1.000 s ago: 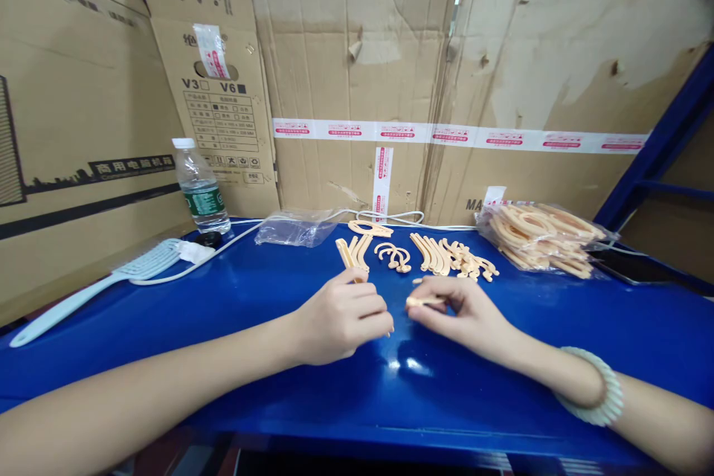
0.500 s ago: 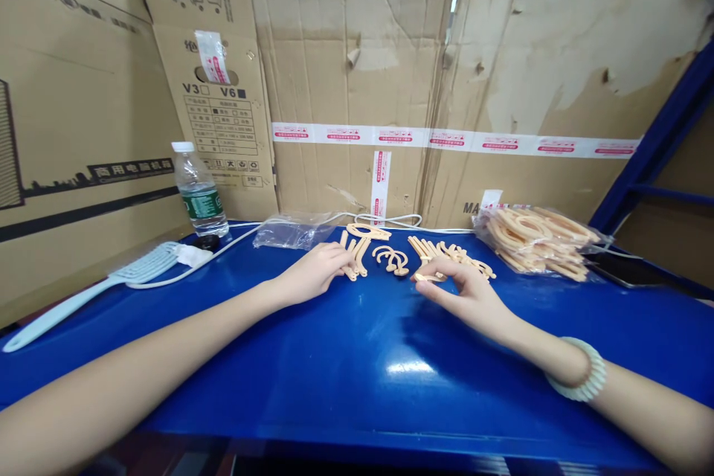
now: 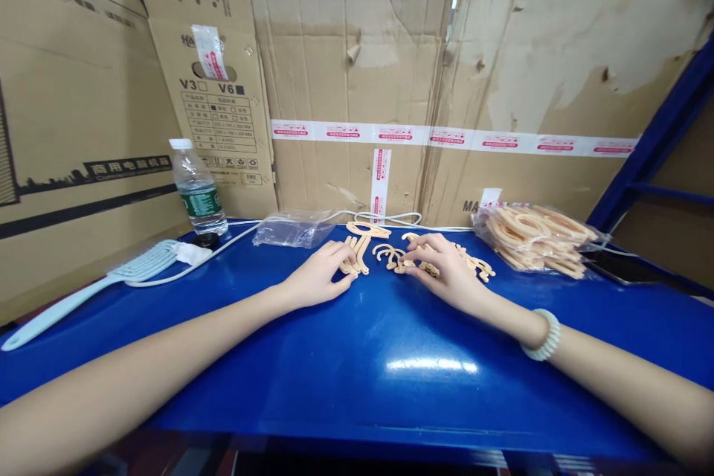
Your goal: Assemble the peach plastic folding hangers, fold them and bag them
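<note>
My left hand is at the near end of a small row of beige plastic hanger arms, thumb and fingers closed about the end of one. To the right of that row, curved beige hanger hooks lie in a loose group. My right hand reaches over from the right with its fingertips pinched at the edge of this group, on what looks like a hook. Its palm and fingers cover part of a second pile of beige pieces. A flat beige loop-shaped piece rests behind the row.
Behind the blue table stand cardboard sheets. A water bottle, a pale blue hairbrush and a clear plastic bag are on the left. A bag of beige pieces and a dark phone lie right. A white cable runs along the back.
My right hand has moved left and slightly up, from in front of the right pile to the hooks. The left hand's thumb has come forward around the near ends of the arms.
</note>
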Tool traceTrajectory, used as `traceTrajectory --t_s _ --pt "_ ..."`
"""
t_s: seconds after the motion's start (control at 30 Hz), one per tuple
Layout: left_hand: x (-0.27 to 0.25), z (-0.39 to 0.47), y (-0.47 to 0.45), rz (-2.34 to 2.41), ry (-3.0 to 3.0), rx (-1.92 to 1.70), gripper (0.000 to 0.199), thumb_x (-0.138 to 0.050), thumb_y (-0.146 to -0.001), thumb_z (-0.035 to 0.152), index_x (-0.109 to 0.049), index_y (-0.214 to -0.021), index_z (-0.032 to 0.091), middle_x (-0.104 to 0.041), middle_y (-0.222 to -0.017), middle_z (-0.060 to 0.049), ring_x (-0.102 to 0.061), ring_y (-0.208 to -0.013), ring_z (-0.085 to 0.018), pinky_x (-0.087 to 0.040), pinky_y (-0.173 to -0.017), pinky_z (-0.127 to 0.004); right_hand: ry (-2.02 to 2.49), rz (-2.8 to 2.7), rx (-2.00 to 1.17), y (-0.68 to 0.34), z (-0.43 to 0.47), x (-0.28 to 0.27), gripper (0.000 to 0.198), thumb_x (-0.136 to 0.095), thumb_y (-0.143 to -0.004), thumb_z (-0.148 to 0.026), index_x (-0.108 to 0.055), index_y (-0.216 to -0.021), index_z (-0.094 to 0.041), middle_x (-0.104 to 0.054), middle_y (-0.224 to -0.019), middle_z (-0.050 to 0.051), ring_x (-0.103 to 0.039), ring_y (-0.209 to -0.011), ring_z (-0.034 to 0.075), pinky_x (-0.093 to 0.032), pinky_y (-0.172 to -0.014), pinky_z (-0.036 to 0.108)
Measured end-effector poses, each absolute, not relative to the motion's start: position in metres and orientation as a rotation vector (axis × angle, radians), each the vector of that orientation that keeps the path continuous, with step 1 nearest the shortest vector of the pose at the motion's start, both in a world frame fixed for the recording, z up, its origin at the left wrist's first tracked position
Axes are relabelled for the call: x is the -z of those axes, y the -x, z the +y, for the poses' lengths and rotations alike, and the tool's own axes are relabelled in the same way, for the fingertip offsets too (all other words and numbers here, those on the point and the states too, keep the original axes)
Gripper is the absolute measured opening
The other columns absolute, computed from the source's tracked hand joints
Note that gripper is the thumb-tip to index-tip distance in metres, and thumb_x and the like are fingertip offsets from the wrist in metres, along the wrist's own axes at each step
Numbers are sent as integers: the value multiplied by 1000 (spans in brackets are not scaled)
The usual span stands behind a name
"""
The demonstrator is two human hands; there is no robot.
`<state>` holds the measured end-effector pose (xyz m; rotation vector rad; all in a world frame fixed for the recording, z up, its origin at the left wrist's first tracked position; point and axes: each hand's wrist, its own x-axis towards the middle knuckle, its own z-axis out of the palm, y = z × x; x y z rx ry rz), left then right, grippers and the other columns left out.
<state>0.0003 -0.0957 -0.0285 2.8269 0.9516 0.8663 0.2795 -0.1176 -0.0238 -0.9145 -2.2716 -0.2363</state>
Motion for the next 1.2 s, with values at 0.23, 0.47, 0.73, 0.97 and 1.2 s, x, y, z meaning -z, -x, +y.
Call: traceTrajectory --t_s 0.23,0.47,0.73,0.97,1.2 --pt "31 -96 0 1000 -2843 -867 10 -55 -86 19 -59 -94 18 -59 -94 -6 -56 -94 -22 -47 -84 -36 907 -2350 286 -275 -101 33 15 -59 -92 -22 -67 -105 -21 -59 -109 11 -55 -102 27 -47 -88 45" --pt "32 -97 0 1070 -2842 -906 6 -58 -82 21 -53 -82 17 -55 -89 -5 -55 -86 -21 -47 -78 -34 980 -2394 336 -285 -105 34 16 -58 -92 -21 -64 -107 -18 -63 -100 11 -56 -93 26 -47 -81 40" --pt "31 -99 -1 1066 -2860 -898 6 -55 -84 21 -53 -80 18 -57 -83 -3 -56 -82 -20 -46 -75 -33 1104 -2398 456 -287 -111 30 17 -52 -96 -26 -65 -105 -19 -66 -99 11 -54 -94 28 -41 -78 41" --pt "33 -98 0 1058 -2875 -892 6 -53 -86 21 -53 -81 18 -58 -85 -4 -56 -83 -20 -47 -77 -34 1089 -2442 520 -278 -113 31 26 -48 -98 -28 -63 -118 -23 -68 -99 9 -53 -97 28 -37 -91 48" --pt "33 -98 -1 1056 -2888 -886 6 -51 -87 21 -54 -82 18 -58 -86 -5 -56 -85 -21 -47 -78 -35 1037 -2468 539 -276 -114 30 29 -43 -99 -23 -65 -118 -24 -67 -106 11 -52 -109 29 -33 -100 54"
